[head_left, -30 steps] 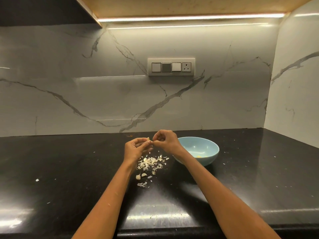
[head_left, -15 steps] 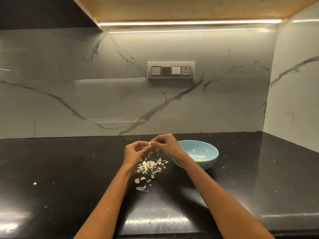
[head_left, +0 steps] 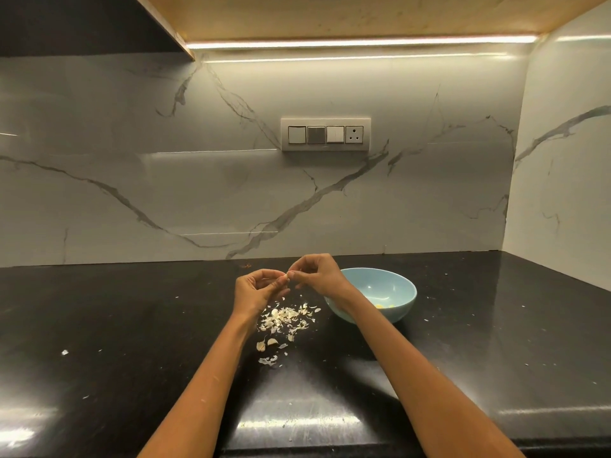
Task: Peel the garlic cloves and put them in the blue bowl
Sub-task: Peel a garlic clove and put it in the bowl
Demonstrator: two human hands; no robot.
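Unmoved since before, both hands (head_left: 287, 282) pinching garlic clove (head_left: 285, 275) above peel scraps (head_left: 286, 319).

No readable text, labels, brands, numbers or signs anywhere in view. The switch plate (head_left: 325, 134) on the wall carries blank rockers and a socket, no markings legible. The blue bowl (head_left: 401, 300) is plain, no print or logo visible.
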